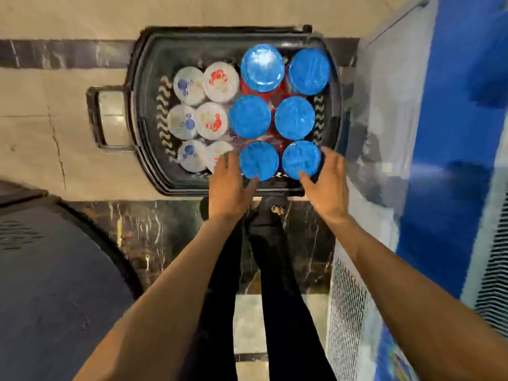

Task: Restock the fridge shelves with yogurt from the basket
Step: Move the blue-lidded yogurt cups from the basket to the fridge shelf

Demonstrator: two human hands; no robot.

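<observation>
One wide view from the person's head, looking almost straight down, close above the basket [136,105] on the floor [41,92]

Black basket [143,111]; blue lids [249,116]; white lids [211,121] with red, blue prints

Black basket [143,111] on tiled floor [55,166]

A black plastic basket [143,78] sits on the tiled floor [55,92], just ahead of the person's legs [277,298], with its loop handle [94,119] sticking out to the left. Inside, 6 round blue-lidded yogurt tubs [294,118] fill the right half in 2 columns of 3. 6 smaller white foil-topped cups [211,121] fill the left half likewise. The left hand [228,188] and right hand [327,185] flank the 2 nearest tubs. A blue-and-white fridge [453,133] stands just right of the basket.
</observation>
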